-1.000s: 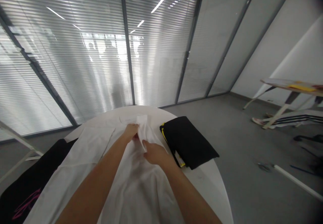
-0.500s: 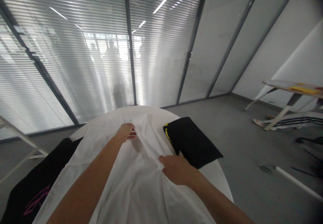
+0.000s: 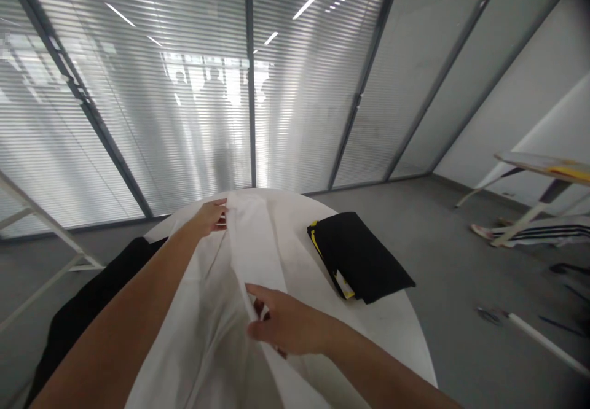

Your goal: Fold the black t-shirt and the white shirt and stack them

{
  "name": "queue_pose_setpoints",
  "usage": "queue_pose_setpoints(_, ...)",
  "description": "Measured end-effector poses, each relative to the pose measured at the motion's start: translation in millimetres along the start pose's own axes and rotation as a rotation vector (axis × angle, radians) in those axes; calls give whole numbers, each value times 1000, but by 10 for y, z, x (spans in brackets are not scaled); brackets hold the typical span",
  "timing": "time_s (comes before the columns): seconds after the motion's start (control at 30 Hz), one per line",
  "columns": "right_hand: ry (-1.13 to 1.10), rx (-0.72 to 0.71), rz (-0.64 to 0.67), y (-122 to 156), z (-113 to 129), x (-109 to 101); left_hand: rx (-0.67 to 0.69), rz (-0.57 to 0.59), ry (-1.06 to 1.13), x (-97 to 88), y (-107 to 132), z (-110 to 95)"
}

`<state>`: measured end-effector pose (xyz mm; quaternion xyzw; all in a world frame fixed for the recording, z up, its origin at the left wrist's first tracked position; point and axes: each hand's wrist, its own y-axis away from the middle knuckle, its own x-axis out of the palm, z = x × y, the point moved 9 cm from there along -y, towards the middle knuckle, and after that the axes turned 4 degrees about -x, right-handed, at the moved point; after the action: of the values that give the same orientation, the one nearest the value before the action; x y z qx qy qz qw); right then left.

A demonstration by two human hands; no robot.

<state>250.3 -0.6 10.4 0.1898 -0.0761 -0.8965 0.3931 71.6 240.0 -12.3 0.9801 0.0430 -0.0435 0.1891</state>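
Note:
A long white cloth (image 3: 255, 243) lies over the round white table, with a fold running lengthwise down it. Near the far end of the fold, my left hand (image 3: 213, 217) pinches the cloth's left edge between thumb and fingers. My right hand (image 3: 288, 320) grips the folded edge closer to me, its thumb and index finger on the fabric. Part of its other fingers is hidden under the fold. Right of the cloth sits a folded black garment (image 3: 364, 255) with yellow trim at its left side, apart from both hands.
The round white table (image 3: 408, 329) curves off to the right. Black fabric (image 3: 92, 298) hangs over its left edge beside a white metal frame (image 3: 46, 212). Glass panels with blinds (image 3: 193, 120) stand behind. At right are a wooden table (image 3: 544, 163) and a striped trouser leg (image 3: 548, 231).
My left hand has moved left and slightly away from me with the cloth's edge. My right hand has come left, drawing the cloth's right side inward into a fold and baring the table there.

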Motion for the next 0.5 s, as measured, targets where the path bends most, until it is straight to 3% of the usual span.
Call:
queue_pose_setpoints(0.13,-68,-22,61,-306,176,365,21,-73,-81,-589,-61,-42)
queue_pose_setpoints(0.27,-98,-12,80,-626,269,704,3,-221,-162,-1161,-124,97)
queue_pose_setpoints(0.37,-177,-16,83,-802,354,870,10,-256,-195,-1417,-200,210)
queue_pose_setpoints(0.5,-242,-31,66,-953,421,972,64,-304,-275,-1592,-326,274)
